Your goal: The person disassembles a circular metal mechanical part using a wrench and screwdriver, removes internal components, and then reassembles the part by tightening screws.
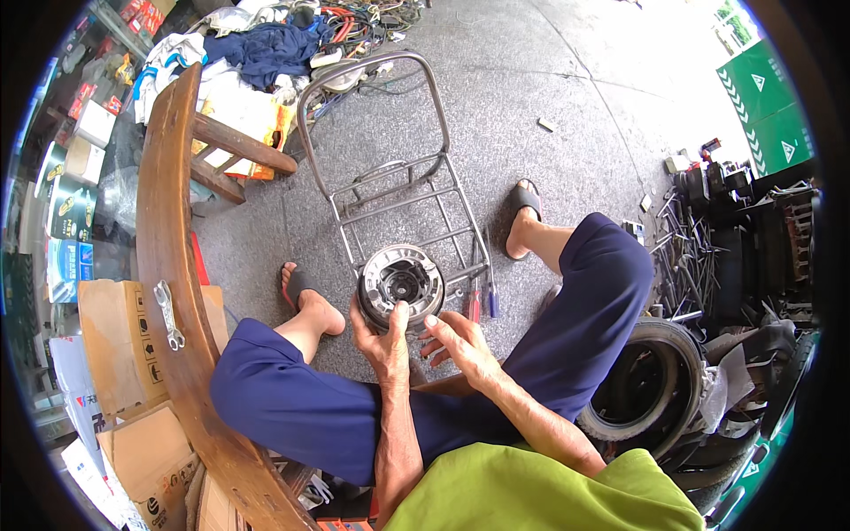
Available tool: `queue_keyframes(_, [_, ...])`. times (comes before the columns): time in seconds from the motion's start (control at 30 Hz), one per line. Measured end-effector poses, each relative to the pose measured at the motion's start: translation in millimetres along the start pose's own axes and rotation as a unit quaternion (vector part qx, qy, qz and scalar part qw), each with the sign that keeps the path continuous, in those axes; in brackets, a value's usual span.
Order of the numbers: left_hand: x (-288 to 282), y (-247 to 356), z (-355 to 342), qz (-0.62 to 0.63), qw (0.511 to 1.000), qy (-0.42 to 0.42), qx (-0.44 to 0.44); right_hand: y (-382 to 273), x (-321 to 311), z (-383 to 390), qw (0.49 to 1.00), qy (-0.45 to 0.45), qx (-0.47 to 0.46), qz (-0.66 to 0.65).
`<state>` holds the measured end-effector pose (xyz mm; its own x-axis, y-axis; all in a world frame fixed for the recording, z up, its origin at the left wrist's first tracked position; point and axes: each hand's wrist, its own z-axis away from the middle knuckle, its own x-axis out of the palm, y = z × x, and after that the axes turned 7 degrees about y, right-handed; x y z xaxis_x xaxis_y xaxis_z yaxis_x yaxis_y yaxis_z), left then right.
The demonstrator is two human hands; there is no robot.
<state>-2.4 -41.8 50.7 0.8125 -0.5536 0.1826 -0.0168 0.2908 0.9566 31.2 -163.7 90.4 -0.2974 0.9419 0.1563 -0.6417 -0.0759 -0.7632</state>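
Round metal part (pixel 401 285) is out in front of the lap, between the knees, above the near end of a tubular metal rack (pixel 400 201). Its face is turned up: pale ring, dark recessed centre, small knob in the middle. Inner detail too dark to sort out. The underside is hidden, so from where I stand I cannot tell whether it rests on the rack or is borne by hand alone.

Left hand (pixel 384 343) grips the near left edge, thumb laid up over the rim, fingers wrapped below and mostly out of sight. Forearm runs nearly straight up from the lap, wrist little bent.

Right hand (pixel 460 343) is at the near right edge, fingers half bent and parted, a gap among them. Contact with the rim hard to judge. Palm hidden; forearm slants in from the right, its upper part covered by a green shirt (pixel 540 496).

Just right of the part, by the rack's rail: a red tool handle (pixel 475 305) and a blue tool handle (pixel 493 299), lower ends unclear.

Further out, left: long wooden bench (pixel 177 239), cut off below, with a wrench (pixel 168 316) on it; cardboard box (pixel 119 341) beyond. Right: tyre (pixel 642 380), partly hidden by a knee; above it, jumbled metal tools (pixel 686 257), too tangled to separate.
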Motion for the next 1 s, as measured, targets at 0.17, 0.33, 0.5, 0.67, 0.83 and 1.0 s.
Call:
queue_keyframes(0.17, [5.5,-14.3,-5.0,0.006,0.998,0.053,-0.025,9.1,-5.2,-16.2,1.0,-0.019,0.01,0.018])
queue_keyframes(0.33, [-1.6,-39.0,-19.9,-0.025,0.995,0.1,-0.002,47.4,-28.7,-50.0,0.999,0.049,-0.005,-0.012])
queue_keyframes(0.5, [0.2,-51.1,-23.3,-0.071,0.993,0.09,0.014,80.2,-77.6,-99.1,0.941,0.22,0.094,0.24])
queue_keyframes(0.67, [-1.0,-40.9,-17.1,-0.143,0.982,0.108,-0.06,93.1,-98.8,-147.1,0.819,0.354,0.126,0.434])
queue_keyframes(0.83, [10.0,-26.0,14.6,-0.131,0.969,0.117,-0.175,133.3,-146.0,-179.8,0.8,0.352,0.077,0.479])
queue_keyframes(1.0, [12.8,-37.0,16.1,-0.113,0.974,0.08,-0.177,146.9,-156.8,-196.7,0.765,0.257,0.024,0.59])
